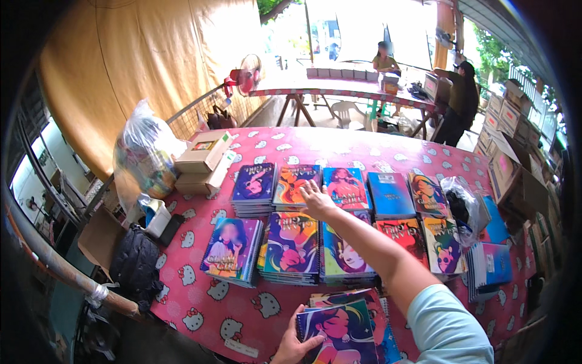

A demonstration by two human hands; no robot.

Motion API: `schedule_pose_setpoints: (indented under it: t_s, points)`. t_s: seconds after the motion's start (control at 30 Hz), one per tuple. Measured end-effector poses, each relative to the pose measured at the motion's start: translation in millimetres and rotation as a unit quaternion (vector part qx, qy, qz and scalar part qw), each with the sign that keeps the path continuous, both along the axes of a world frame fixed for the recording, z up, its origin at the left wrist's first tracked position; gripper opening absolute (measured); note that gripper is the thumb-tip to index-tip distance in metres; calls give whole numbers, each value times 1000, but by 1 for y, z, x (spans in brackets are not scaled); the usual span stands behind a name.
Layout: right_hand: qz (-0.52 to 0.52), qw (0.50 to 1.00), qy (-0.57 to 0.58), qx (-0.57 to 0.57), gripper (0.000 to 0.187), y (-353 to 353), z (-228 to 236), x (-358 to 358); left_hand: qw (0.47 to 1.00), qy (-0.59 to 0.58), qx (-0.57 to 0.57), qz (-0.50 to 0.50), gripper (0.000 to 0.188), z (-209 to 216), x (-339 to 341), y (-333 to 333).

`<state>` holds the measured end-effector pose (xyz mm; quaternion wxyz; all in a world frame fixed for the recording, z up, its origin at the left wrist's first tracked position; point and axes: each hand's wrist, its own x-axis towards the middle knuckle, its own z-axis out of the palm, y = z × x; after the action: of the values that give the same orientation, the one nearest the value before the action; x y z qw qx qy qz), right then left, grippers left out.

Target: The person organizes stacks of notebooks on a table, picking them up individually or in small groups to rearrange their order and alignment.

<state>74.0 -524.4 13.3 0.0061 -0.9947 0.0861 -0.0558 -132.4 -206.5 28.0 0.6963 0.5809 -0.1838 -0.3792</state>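
At the near edge of the table, my left hand (295, 341) grips the left edge of a purple spiral notebook (342, 333) with an illustrated cover, thumb on top. This notebook lies over several other notebooks (379, 315). My right arm stretches across the table, and my right hand (317, 201), fingers spread, is at an orange-covered notebook stack (290, 181) in the far row; whether it presses on the cover I cannot tell. Beside that stack are a purple notebook stack (252, 188) on the left and a blue-covered one (344, 182) on the right.
Two rows of notebook stacks fill the middle of the pink patterned table (200, 303). Cardboard boxes (203, 158), a full plastic bag (142, 151) and a black backpack (134, 261) are at left. A crumpled plastic bag (458, 209) lies right. Two people stand or sit at a farther table (345, 88).
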Motion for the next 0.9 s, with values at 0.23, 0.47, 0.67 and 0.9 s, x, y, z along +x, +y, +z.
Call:
schedule_pose_setpoints:
  t_s: [0.23,0.47,0.67,0.9]
  points:
    - [38,981,-110,-155,9,-65,-40,10,997,-60,45,-3,95,-44,3,-7]
    - [206,937,-173,223,10,-7,124,-199,994,45,-79,54,71,-47,7,8]
    - [306,915,115,238,49,89,83,-334,752,-537,180,337,64,-50,150,2]
    - [157,959,-101,214,38,105,53,-337,662,-479,500,288,51,-61,304,99]
